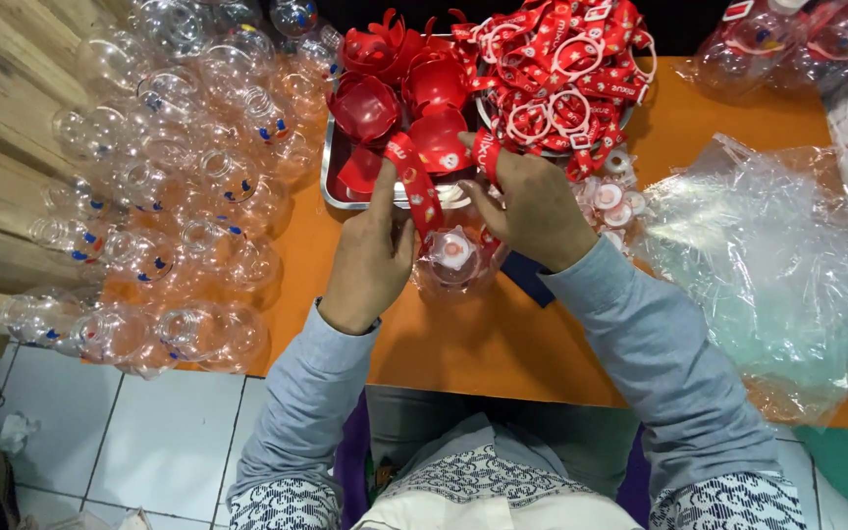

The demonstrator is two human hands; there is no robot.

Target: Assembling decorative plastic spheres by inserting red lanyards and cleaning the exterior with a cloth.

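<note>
Between both hands, red strap [416,182] running diagonally, bottle [451,257] mouth-up

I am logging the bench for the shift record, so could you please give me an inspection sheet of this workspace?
Surface: orange table, mostly covered, bare strip near the person.
Job's things: clear bottle with white cap between both hands; red strap across it.
Clutter: metal tray of red cups; heap of red straps with white rings; clear bottles massed on the left; crumpled clear plastic bags on the right; loose white caps.
Grippers: left hand pinches the strap; right hand has its fingers at the strap's other side.
Cables: nothing seen.
Surroundings: wooden planks on the left, white tiled floor below.
</note>
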